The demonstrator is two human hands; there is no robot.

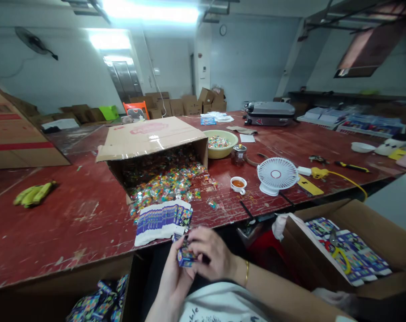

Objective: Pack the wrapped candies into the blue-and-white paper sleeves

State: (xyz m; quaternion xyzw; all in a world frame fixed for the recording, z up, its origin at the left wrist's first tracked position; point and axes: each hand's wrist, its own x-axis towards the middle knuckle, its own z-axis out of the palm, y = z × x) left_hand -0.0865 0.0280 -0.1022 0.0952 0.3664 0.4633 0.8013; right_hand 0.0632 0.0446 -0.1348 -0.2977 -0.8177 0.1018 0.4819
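Observation:
My left hand (175, 273) is closed around a small blue printed carton (185, 256) at the table's front edge. Over the carton's near side curl the fingers of my right hand (214, 252), with a gold bangle on that wrist. The fingers partly cover the carton, so I cannot tell whether its end flap is folded in. Just beyond lies a fanned row of flat purple-and-white cartons (161, 220). Behind the row, small wrapped colourful candies (166, 183) spill from a cardboard box (152, 132) tipped on its side.
On the red table (99, 228) stand a candy-filled basin (219, 152), a glass jar (238, 155), a cup of tea (238, 184) and a white fan (277, 175). An open box (380, 228) at right holds printed cartons and yellow-handled scissors (341, 258). Filled packs (100, 300) lie lower left.

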